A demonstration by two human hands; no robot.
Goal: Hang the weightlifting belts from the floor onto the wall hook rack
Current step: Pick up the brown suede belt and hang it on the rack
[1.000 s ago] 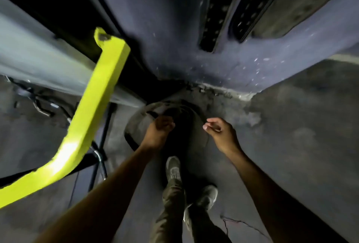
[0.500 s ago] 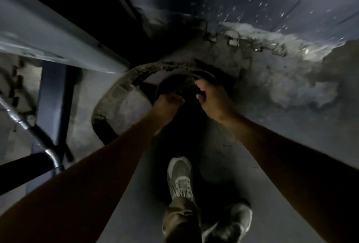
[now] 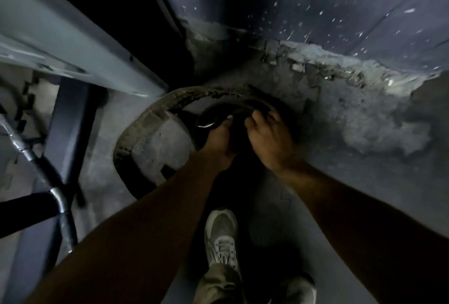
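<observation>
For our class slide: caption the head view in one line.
Both hands, left hand and right hand, grip a dark belt on the floor.

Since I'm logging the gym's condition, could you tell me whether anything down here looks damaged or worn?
Yes: the wall base is crumbled, with pale debris on the floor. The lighter belt has a flaking, cracked surface. Both hands, left hand and right hand, are on the dark belt.
</observation>
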